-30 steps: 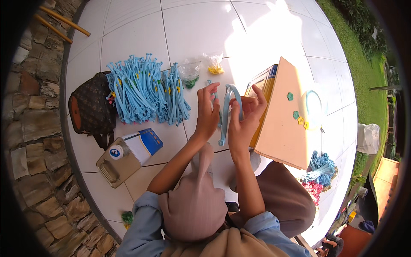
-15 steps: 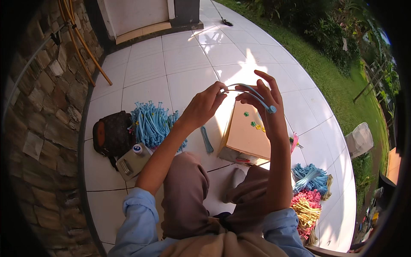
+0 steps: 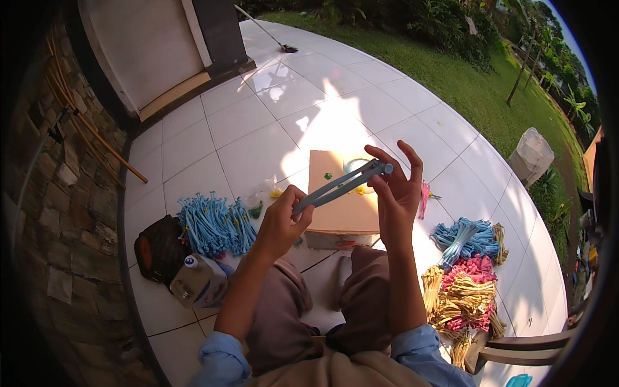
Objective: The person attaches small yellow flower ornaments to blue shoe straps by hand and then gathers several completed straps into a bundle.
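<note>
A grey-blue, flexible-looking strand point(image 3: 332, 191), doubled over, stretches between my hands above a cardboard box point(image 3: 342, 222). My left hand point(image 3: 282, 216) pinches its lower end between thumb and fingers. At the upper end, which has a small round knob, my right hand point(image 3: 394, 200) grips with the thumb against it, while two other fingers stick up, spread apart. On the box top lie a small green piece point(image 3: 328, 176), a few yellow bits point(image 3: 360, 190) and a pale ring-shaped thing point(image 3: 356, 165), partly covered by the strand.
At left are a heap of light-blue strands point(image 3: 213, 222), a dark bag point(image 3: 158, 248) and a plastic jug point(image 3: 198, 282). To the right lie blue bundles point(image 3: 474, 238), pink and gold bundles point(image 3: 465, 293), and pink strands point(image 3: 424, 198). A mop point(image 3: 288, 48) rests farther off.
The strand, bowed in an arch before, is now straight and slanting. Both hands are lower in the picture and the left has moved left. The view has shifted, showing more lawn.
</note>
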Tool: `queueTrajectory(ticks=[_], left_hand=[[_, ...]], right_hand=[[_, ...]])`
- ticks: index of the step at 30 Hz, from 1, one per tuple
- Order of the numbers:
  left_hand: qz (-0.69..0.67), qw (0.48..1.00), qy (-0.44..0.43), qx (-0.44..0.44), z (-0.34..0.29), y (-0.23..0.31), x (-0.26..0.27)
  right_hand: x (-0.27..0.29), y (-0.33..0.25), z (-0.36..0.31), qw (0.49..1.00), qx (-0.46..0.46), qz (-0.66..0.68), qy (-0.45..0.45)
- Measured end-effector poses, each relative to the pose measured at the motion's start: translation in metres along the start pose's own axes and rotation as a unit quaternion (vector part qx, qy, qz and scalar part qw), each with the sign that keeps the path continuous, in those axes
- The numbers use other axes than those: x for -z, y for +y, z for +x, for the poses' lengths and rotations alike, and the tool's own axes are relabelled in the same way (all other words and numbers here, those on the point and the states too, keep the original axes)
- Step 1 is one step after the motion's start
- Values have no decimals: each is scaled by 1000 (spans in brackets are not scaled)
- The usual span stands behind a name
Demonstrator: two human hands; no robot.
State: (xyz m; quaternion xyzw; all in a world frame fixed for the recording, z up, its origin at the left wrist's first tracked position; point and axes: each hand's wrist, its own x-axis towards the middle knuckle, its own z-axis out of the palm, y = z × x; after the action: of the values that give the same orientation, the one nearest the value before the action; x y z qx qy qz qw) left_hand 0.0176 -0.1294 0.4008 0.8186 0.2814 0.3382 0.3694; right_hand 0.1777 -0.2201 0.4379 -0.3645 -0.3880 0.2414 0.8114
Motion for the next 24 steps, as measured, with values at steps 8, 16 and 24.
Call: queueTrajectory(ticks=[8,16,24], left_hand=[[-62,997,38,-27,16,-19,-11],[-350,929,24,117,22,-22,-19],[-341,906,252,-3,20,-15,-7]], right_hand=[[15,10,10,990,63,-98,80],[43,24,18,986,-6,-152,69],[120,121,39,876,-139,-450,-103]])
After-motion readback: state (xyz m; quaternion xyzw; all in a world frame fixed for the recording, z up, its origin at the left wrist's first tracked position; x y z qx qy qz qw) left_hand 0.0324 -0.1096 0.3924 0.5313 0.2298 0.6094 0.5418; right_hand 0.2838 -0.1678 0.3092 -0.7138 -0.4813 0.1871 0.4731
